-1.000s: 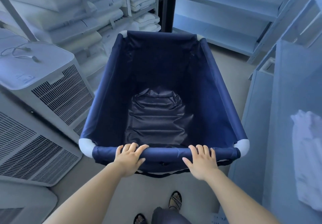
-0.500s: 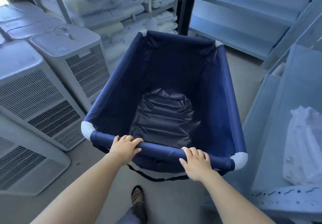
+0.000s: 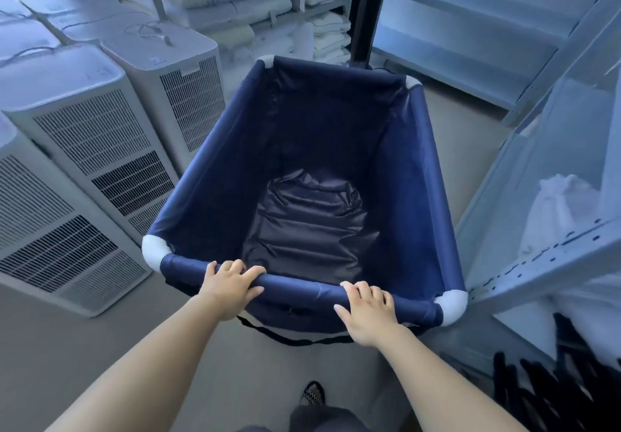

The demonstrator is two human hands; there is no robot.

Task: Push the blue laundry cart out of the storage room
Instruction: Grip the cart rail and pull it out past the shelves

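Observation:
The blue laundry cart (image 3: pixel 215 162) fills the middle of the view, a deep fabric bin with white corner joints and only a dark crumpled liner at its bottom. My left hand (image 3: pixel 230 285) grips the left part of the near rim bar, fingers curled over it. On the right part of the same bar my right hand (image 3: pixel 368 310) holds on too. The cart is angled with its far end pointing up and right. Its wheels are hidden beneath the fabric.
A row of white air-conditioner units (image 3: pixel 84 149) stands close along the cart's left. Shelves of folded white bedding (image 3: pixel 235 5) lie beyond. Metal racks (image 3: pixel 554 223) with white linen stand tight on the right. Bare floor (image 3: pixel 463 136) shows past the cart's far right corner.
I have backed away with the cart and it has swung clockwise. The units on the left now appear further away, and more of them are in view. Both hands kept their grip.

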